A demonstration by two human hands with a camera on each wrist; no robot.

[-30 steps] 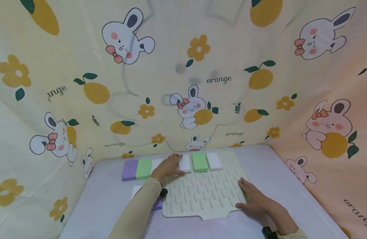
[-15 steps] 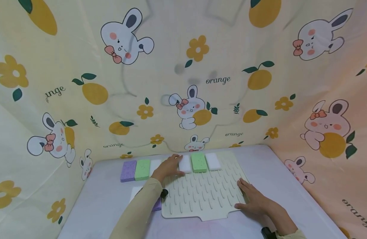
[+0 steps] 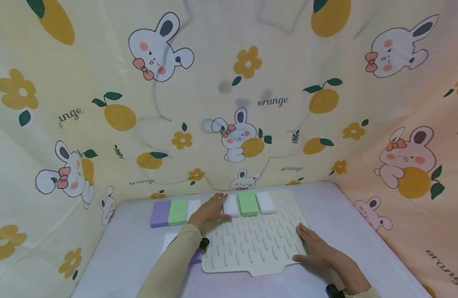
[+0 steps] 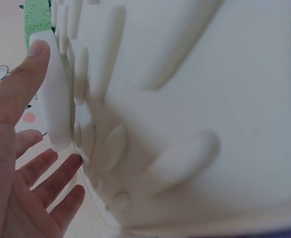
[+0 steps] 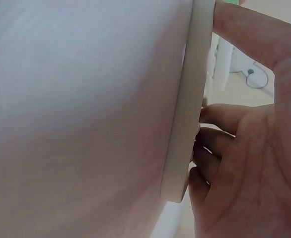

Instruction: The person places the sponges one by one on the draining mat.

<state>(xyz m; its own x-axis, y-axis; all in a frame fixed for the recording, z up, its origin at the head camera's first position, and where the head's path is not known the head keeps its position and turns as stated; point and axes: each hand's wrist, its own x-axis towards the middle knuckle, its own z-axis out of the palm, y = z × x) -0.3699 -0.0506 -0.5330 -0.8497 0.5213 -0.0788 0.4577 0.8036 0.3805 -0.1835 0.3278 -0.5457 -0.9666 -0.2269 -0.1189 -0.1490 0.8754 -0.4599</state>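
The white rectangular sponge (image 3: 232,205) lies at the left end of a short row, on the far part of the cream-coloured board with raised ridges (image 3: 255,240). The left hand (image 3: 210,212) has loose, spread fingers, and its thumb touches this sponge, perhaps to keep it in line with the green speckled sponge (image 3: 248,204) and the second white sponge (image 3: 265,203). The right hand (image 3: 314,249), relaxed, touches the board's right side, probably for steadying it. Beyond, a purple rectangular sponge (image 3: 160,214) lies on the pale bench (image 3: 121,252).
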